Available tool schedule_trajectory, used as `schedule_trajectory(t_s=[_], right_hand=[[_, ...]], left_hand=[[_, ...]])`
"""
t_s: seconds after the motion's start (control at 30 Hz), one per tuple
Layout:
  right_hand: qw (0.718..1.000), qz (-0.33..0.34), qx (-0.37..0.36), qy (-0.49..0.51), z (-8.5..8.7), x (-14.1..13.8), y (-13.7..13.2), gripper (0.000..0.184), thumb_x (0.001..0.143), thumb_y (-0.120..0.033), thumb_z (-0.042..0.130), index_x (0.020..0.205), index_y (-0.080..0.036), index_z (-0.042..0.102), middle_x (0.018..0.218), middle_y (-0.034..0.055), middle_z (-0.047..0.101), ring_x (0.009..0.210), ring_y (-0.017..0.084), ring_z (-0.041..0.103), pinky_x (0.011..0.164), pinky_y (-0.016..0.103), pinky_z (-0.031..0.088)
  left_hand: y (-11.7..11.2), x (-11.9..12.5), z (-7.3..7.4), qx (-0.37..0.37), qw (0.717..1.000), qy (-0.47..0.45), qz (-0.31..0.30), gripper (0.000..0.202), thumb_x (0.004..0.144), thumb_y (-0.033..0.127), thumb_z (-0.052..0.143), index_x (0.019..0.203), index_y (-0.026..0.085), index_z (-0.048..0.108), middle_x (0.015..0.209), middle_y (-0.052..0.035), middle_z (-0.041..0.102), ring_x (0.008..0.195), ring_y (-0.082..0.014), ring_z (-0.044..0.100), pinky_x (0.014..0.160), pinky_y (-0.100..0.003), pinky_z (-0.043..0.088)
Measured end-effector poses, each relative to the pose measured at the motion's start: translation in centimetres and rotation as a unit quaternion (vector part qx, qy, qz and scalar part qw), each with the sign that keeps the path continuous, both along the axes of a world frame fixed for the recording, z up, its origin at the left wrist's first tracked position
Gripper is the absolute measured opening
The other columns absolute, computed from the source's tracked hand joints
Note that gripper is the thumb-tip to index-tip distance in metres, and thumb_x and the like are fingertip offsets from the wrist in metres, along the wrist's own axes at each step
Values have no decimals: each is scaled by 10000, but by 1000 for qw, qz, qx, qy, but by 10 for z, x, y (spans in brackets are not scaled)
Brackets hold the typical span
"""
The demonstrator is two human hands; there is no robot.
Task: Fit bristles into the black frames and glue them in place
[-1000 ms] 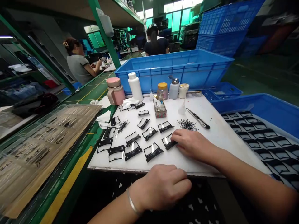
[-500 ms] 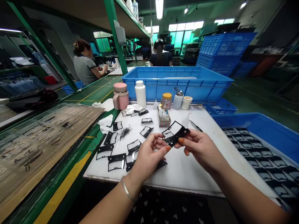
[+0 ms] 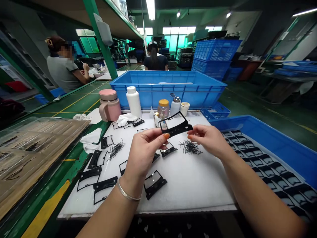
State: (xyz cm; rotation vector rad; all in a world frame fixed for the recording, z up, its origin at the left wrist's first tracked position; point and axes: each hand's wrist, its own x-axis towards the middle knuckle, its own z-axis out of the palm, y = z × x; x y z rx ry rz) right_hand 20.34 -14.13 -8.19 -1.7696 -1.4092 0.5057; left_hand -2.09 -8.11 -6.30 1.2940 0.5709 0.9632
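Note:
A black plastic frame [image 3: 177, 129] with a clear window is held up above the white work board [image 3: 193, 185]. My left hand [image 3: 146, 148] pinches its left end between thumb and fingers. At its right end, my right hand [image 3: 208, 138] has its curled fingertips closed on the corner. A pile of thin black strips [image 3: 190, 147] lies under my right hand. Another similar frame [image 3: 155, 185] rests on the board near my left wrist. More frames [image 3: 97, 158] lie to the left, around a second pile of black strips [image 3: 116, 149]. My left forearm hides part of them.
A pink mug [image 3: 109, 105], white bottle [image 3: 133, 101] and small jars [image 3: 163, 106] stand along the back edge. Behind them is a large blue crate [image 3: 168, 94]. At right, a blue bin [image 3: 274, 138] holds rows of frames. Two people sit farther off.
The view has swung right, so the scene sits farther left. The held frame is raised and tilted differently. The strip pile beneath my right hand has come into sight.

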Motion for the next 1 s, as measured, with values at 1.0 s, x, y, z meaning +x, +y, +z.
schedule_trajectory(t_s=[1.0], right_hand=[[866, 268, -22, 422, -1, -39, 27, 400, 752, -318, 751, 1124, -223, 636, 1175, 75, 627, 1022, 208, 611, 770, 282, 504]], left_hand=[[10, 17, -35, -204, 968, -80, -119, 442, 725, 156, 751, 1075, 147, 480, 733, 14, 602, 589, -57, 571, 526, -125, 451]])
